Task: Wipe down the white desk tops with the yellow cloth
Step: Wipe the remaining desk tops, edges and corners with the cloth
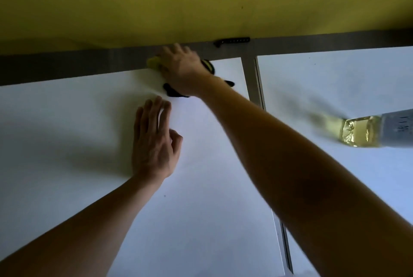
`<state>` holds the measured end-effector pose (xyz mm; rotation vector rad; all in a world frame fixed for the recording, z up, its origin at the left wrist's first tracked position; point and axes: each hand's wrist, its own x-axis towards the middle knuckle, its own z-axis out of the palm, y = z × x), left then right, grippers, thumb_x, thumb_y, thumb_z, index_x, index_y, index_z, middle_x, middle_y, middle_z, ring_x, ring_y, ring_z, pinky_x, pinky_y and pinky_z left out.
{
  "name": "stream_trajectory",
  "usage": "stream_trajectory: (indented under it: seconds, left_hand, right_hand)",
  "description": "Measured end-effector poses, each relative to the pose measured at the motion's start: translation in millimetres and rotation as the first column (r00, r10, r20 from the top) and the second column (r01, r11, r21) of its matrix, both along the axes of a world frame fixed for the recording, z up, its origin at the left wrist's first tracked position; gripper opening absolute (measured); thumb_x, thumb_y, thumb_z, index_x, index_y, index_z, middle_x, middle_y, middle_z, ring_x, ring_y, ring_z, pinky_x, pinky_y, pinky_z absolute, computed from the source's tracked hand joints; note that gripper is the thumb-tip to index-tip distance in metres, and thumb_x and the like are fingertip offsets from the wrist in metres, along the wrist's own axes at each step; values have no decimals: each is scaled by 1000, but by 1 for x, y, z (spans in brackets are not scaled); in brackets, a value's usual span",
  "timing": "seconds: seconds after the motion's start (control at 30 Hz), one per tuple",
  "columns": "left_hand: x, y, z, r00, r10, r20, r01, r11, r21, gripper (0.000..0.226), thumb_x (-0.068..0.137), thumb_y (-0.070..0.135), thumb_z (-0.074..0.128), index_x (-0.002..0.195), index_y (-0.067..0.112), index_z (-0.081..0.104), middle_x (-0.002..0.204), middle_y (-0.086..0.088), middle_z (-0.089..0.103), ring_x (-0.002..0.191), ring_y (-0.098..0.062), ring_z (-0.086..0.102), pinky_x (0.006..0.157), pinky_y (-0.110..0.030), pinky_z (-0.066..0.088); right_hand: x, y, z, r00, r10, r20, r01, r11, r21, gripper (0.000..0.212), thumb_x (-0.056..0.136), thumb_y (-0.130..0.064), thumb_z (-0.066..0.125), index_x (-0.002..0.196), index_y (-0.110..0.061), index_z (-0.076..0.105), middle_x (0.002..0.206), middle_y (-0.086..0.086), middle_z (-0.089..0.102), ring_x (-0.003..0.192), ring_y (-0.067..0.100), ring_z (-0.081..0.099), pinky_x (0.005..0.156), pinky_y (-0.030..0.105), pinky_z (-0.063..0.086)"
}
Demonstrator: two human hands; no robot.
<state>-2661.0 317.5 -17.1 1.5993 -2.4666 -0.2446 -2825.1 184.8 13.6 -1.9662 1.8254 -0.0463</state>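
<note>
While right hand (pixel 182 68) presses cloth (pixel 154 62), left (pixel 154 142) flat; bottle (pixel 366 131) holds yellowish liquid.

Right hand (pixel 182 68) reaches far forward, palm down; left hand (pixel 154 140) lies flat, fingers straight

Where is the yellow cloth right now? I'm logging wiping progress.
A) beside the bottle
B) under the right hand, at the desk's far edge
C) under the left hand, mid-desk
B: the right hand presses the yellow cloth at the far edge of the white desk top; the left hand lies flat, bare.
</note>
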Motion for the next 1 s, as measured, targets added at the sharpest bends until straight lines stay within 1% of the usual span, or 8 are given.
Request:
stream_trajectory:
  seconds: [0.13, 0.23, 0.3, 0.4, 0.53, 0.6, 0.87, 1.0]
  left_hand:
    - [1, -2, -2, 1000, -11, -12, 11, 1000, -11, 62, 98, 26, 36, 156, 2, 40, 162, -21, 39, 153, -37, 32, 129, -50, 19]
    - [0, -3, -3, 999, -12, -40, 11, 999, -38, 60, 97, 21, 40, 154, 1, 43, 161, -22, 40, 152, -41, 33, 127, -53, 22]
    - [-1, -3, -3, 998, -22, -55, 19, 998, -54, 60, 96, 19, 42, 153, 0, 44, 160, -23, 40, 151, -42, 33, 126, -55, 24]
    - [0, -2, -2, 998, -30, -58, 27, 999, -47, 60, 96, 20, 41, 153, 1, 43, 161, -23, 39, 152, -42, 31, 127, -55, 23]
    - [0, -1, 0, 998, -20, -57, 18, 999, -28, 60, 96, 22, 39, 153, 2, 43, 162, -22, 38, 153, -40, 29, 128, -53, 21]
    - [1, -1, 0, 997, -17, -71, 16, 1000, -16, 61, 96, 22, 39, 153, 3, 42, 162, -21, 37, 153, -39, 28, 128, -53, 21]
    - [11, 1, 3, 990, -87, -112, 86, 996, -17, 58, 96, 19, 48, 150, 1, 46, 159, -23, 41, 151, -42, 32, 128, -53, 20]
    - [26, 18, 14, 980, -193, -39, 194, 980, 37, 57, 93, 24, 46, 147, 5, 48, 155, -22, 43, 145, -46, 37, 122, -56, 26]
  right_hand:
    - [0, 5, -4, 997, 25, 69, -17, 994, -109, 48, 103, -43, 41, 145, -20, 42, 140, 10, 47, 129, 32, 46, 104, 43, 38]
    - [-47, 12, -12, 997, -82, -2, 82, 992, -98, 68, 91, -64, 17, 140, -31, 49, 133, 7, 53, 119, 32, 51, 93, 40, 40]
    - [-86, 22, -18, 974, -224, -15, 221, 969, -114, 74, 85, -64, 10, 136, -29, 53, 128, 9, 55, 114, 34, 52, 88, 39, 39]
    - [-119, 44, -16, 926, -373, 58, 378, 917, -130, 63, 86, -51, 23, 132, -20, 52, 124, 15, 53, 112, 39, 51, 93, 45, 43]
    - [-90, 67, -15, 880, -469, 79, 475, 858, -196, 46, 93, -26, 41, 136, -14, 51, 128, 18, 50, 111, 41, 47, 98, 45, 39]
    - [-77, 83, -13, 859, -501, 109, 512, 826, -238, 48, 94, -20, 45, 141, -13, 48, 132, 20, 48, 115, 41, 46, 102, 47, 38]
    - [-41, 191, 3, 817, -561, 137, 577, 797, -179, 55, 95, -15, 51, 150, -17, 43, 143, 19, 43, 126, 42, 40, 102, 52, 42]
    - [-25, 245, 9, 780, -622, 72, 625, 768, -139, 60, 95, -30, 57, 152, -28, 41, 146, 10, 44, 124, 38, 41, 97, 48, 42]
